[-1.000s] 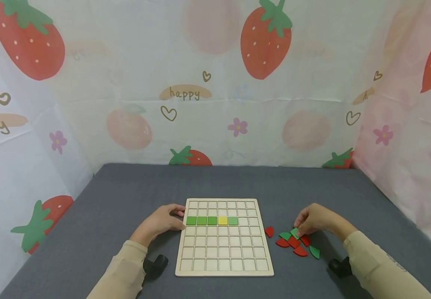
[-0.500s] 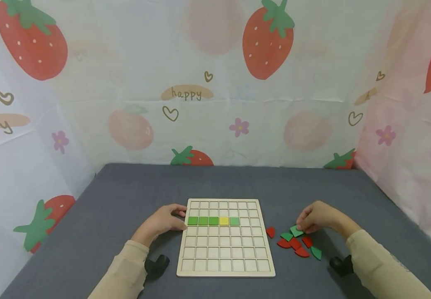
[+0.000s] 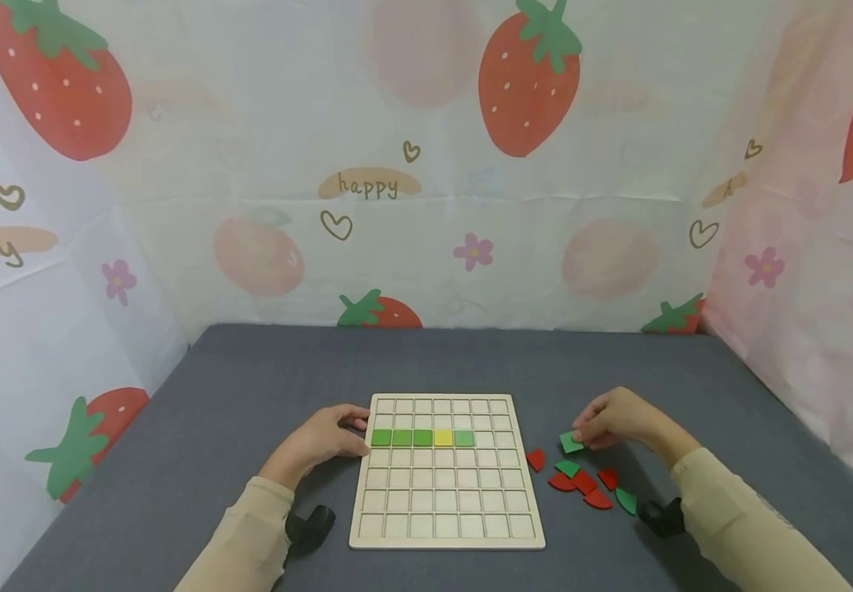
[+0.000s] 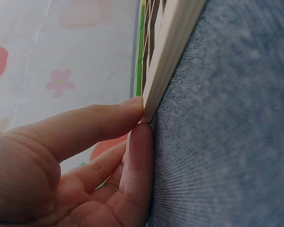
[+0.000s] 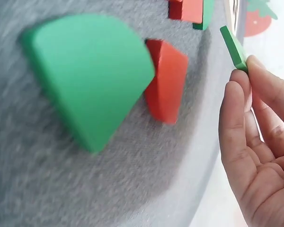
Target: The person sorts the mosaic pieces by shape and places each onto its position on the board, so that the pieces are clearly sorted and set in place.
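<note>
In the head view a pale wooden grid board [image 3: 447,543] lies on the table, with a row of green tiles [image 3: 402,437] and one yellow tile [image 3: 444,437] in its cells. My left hand [image 3: 323,436] rests against the board's left edge, thumb and fingertips touching the rim [image 4: 168,61] in the left wrist view. Right of the board, my right hand [image 3: 622,419] pinches a green square tile [image 3: 570,442] between thumb and fingers, held tilted above the table. Below that hand lie loose red pieces [image 3: 597,499] and green pieces [image 3: 625,500], some with a curved side.
One red piece [image 3: 535,460] lies close to the board's right edge. A dark grey cloth [image 3: 286,353] covers the table. Behind and at the sides hangs a strawberry-print curtain [image 3: 426,263]. Black wrist-worn devices [image 3: 311,527] sit under both forearms.
My right hand has lifted the green square tile off the loose pieces and moved it up and slightly left towards the board. The left hand stays at the board's edge.
</note>
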`<state>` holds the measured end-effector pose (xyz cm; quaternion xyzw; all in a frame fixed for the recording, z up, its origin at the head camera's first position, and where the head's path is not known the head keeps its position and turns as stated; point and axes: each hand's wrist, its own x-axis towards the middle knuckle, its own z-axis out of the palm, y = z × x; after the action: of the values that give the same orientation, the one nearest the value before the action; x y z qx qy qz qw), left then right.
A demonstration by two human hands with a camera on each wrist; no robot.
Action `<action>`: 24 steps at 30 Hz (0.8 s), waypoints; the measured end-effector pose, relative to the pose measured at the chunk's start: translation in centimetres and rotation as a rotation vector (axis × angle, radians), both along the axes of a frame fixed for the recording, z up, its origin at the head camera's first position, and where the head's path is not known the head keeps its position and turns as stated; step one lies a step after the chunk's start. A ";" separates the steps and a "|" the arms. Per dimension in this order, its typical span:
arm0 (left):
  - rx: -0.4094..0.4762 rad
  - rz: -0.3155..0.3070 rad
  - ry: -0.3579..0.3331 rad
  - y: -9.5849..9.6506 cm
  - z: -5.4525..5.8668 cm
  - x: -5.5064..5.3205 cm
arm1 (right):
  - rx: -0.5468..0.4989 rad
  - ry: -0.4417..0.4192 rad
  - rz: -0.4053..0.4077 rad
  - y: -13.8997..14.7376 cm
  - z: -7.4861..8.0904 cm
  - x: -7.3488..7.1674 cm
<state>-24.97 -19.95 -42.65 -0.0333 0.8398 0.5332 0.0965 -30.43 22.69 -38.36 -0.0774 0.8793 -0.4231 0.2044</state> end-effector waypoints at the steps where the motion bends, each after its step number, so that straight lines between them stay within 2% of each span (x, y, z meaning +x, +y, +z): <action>1: 0.003 -0.001 -0.001 0.0 0.0 0.0 | -0.002 0.002 -0.001 -0.1 0.0 -0.1; 24: -0.006 -0.022 -0.002 -0.3 0.0 0.1 | -0.050 -0.010 -0.057 -3.7 -0.1 -0.9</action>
<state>-24.90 -20.21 -42.62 -0.0251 0.8417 0.5294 0.1032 -31.36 18.96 -38.45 -0.0553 0.8693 -0.4511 0.1945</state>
